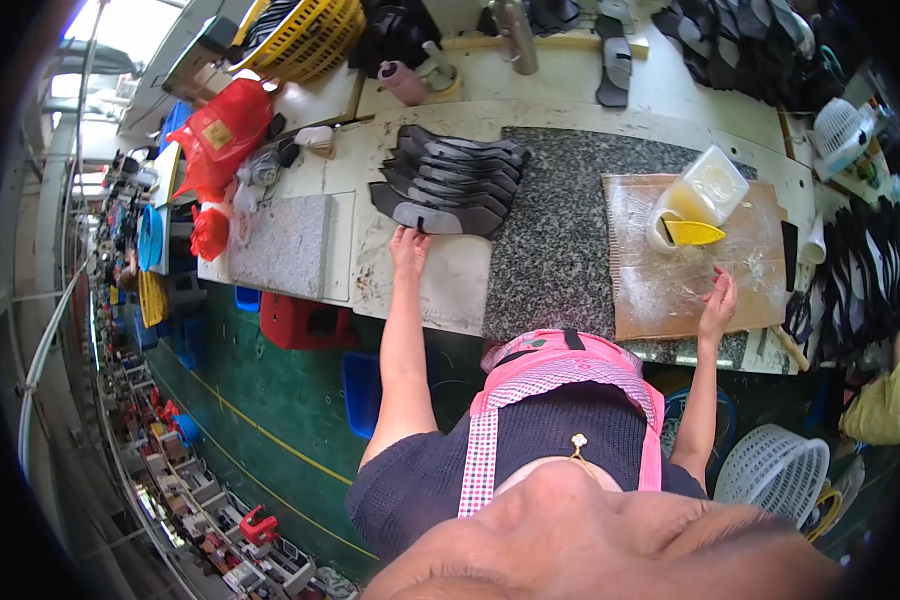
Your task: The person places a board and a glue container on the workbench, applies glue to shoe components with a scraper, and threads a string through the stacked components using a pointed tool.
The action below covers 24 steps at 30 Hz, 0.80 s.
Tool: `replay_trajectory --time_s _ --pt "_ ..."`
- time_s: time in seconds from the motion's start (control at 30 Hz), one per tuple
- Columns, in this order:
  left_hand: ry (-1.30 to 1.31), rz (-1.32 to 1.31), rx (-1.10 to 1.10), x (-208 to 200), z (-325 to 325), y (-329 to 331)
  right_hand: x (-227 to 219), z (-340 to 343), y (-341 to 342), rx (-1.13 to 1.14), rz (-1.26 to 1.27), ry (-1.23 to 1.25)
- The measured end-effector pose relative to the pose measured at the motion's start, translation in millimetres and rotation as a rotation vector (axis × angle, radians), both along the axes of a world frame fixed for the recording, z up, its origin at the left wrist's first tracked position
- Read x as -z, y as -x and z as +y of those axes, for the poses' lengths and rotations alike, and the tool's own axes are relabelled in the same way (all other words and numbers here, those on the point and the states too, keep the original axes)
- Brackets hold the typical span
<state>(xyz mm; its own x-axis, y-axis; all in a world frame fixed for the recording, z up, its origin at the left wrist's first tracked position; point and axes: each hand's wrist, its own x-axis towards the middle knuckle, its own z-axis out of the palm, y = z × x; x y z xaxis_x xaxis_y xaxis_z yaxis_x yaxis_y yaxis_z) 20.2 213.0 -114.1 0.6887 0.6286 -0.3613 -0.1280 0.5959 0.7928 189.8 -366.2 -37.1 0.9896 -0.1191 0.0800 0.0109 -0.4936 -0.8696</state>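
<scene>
As I look down through the head camera from my distant seat, the nearest thing I see clearly is the wearer's pink apron [570, 368], just in front of the speckled slab [550, 270]. On the green floor [260, 400], lower and to the right of the slab, I make out a white basket [773, 472].

The right hand [719, 300] is at the slab's right part, over a brown cardboard sheet [660, 305] that covers it there; I cannot tell whether it touches. Its fingers are loosely curled and a little apart, with nothing visible between them.

Left of the slab, the left hand [410, 245] is at the front edge of the nearest of the dark grey pieces [455, 218]. I cannot tell whether its fingers pinch that one or merely touch it. The pieces overlap in a row on the pale tabletop [455, 285], their right ends reaching the slab's left edge.

On the slab's right part, upon the cardboard, I see a white container [712, 183] and a yellow flat tool [694, 233]. Well left of the slab is a red bag [220, 135]; beyond its back edge are a pink bottle [403, 83] and a metal flask [515, 40].
</scene>
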Motion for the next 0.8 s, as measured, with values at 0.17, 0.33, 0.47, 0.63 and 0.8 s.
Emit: replay_trajectory --time_s 0.17,0.33,0.47,0.63,0.8 --pt "0.021 0.372 0.074 -7 7 -16 21 -21 9 0.096 -0.024 0.054" --pt "0.038 0.328 0.086 -14 34 9 -15 -4 -23 0.091 -0.013 -0.093" --pt "-0.146 0.594 -0.206 -54 -45 -15 -54 -10 -55 -0.009 -0.028 -0.102" --pt "-0.636 0.341 0.227 -78 -182 -20 -49 -11 -96 -0.292 -0.103 0.034" --pt "-0.544 0.272 1.044 -57 -270 -38 -50 -1 -126 -0.444 -0.071 0.036"
